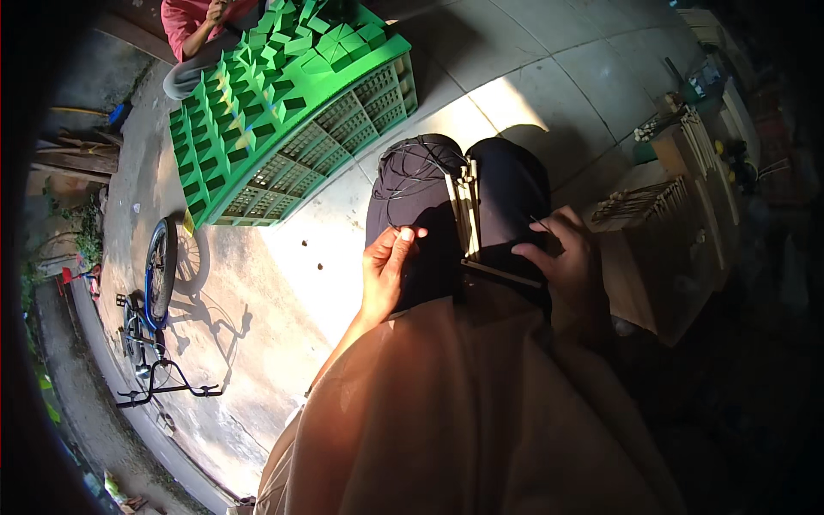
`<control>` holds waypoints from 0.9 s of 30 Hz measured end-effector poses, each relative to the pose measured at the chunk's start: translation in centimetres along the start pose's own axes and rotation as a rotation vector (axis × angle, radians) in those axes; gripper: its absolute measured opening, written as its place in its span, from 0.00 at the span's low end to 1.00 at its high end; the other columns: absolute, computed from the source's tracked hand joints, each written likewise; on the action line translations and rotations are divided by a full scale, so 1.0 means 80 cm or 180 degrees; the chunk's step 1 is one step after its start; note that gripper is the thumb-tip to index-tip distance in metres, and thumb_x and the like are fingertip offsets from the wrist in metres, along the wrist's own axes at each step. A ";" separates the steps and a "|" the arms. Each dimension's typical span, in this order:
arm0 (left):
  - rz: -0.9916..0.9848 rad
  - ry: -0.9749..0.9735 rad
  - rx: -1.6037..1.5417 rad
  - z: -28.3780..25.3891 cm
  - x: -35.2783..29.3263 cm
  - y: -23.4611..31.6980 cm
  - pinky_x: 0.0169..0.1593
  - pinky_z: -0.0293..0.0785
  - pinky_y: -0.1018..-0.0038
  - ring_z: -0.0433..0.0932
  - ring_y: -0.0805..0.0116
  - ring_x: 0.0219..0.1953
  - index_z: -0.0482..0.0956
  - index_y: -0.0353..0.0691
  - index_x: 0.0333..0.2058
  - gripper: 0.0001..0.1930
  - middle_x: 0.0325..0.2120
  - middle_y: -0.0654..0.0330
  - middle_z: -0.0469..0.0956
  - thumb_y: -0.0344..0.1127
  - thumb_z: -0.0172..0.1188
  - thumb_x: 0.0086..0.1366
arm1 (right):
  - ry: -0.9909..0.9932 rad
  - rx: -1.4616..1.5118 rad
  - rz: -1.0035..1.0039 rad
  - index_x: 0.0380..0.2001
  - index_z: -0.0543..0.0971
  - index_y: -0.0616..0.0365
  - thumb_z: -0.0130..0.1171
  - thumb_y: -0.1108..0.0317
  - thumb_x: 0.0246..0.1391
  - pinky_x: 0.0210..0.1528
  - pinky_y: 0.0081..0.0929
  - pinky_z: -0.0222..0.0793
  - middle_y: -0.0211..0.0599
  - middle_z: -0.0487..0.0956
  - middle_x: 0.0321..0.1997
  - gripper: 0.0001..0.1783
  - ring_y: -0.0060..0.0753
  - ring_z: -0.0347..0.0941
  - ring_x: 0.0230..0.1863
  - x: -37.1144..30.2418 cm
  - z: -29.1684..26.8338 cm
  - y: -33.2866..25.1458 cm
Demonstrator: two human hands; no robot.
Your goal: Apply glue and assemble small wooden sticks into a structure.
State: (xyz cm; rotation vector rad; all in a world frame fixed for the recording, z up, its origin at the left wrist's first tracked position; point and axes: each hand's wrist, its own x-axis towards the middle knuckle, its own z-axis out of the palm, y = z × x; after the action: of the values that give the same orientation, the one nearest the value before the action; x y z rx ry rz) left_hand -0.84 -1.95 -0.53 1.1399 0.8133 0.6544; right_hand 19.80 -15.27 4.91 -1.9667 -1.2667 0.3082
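Observation:
Thin black cord (419, 161) lies in loose loops over my left knee and runs down toward my left hand (390, 264). Thumb and forefinger of that hand are pinched together on the cord. Between my thighs rests a small bundle of pale, slim sticks (466, 206), pointing away from me. One more stick (502, 274) lies crosswise on my lap, nearer my body. Over my right thigh is my right hand (566, 247), with curled fingers and its thumb a little apart. A fine dark strand shows at its fingertips; what it is stays unclear in the shade.
A green crate (318, 146) bearing many green blocks (339, 47) stands ahead to the left; another person (193, 30) sits behind it. At right, a wooden box (652, 249) has a row of sticks on top. A bicycle (159, 275) lies on the left floor.

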 end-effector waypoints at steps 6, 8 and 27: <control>0.1133 -0.0122 0.1240 0.020 0.003 -0.001 0.24 0.58 0.79 0.61 0.75 0.19 0.71 0.30 0.25 0.08 0.15 0.61 0.63 0.28 0.52 0.59 | -0.0858 0.1645 -0.0222 0.27 0.77 0.60 0.62 0.70 0.42 0.19 0.15 0.53 0.25 0.69 0.20 0.08 0.12 0.58 0.18 0.043 0.086 -0.050; 0.0974 -0.0063 0.1335 0.016 0.005 -0.001 0.26 0.58 0.80 0.62 0.74 0.22 0.71 0.29 0.26 0.05 0.19 0.61 0.65 0.26 0.51 0.59 | -0.0699 0.1622 -0.0434 0.27 0.76 0.62 0.61 0.71 0.44 0.22 0.14 0.59 0.27 0.71 0.21 0.07 0.14 0.65 0.21 0.054 0.109 -0.056; -0.0451 -0.0145 -0.1302 -0.012 0.014 0.034 0.37 0.73 0.79 0.75 0.71 0.34 0.71 0.33 0.38 0.11 0.31 0.58 0.75 0.22 0.57 0.54 | -0.1241 0.2209 -0.0003 0.29 0.77 0.61 0.56 0.74 0.48 0.24 0.09 0.57 0.24 0.74 0.22 0.04 0.07 0.62 0.22 0.066 0.092 -0.050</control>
State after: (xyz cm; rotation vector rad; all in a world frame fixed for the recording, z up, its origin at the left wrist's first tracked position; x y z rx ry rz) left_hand -1.14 0.21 1.62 0.7171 0.6756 0.6386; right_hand 15.47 -6.45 3.74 -1.3402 -1.1747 1.0205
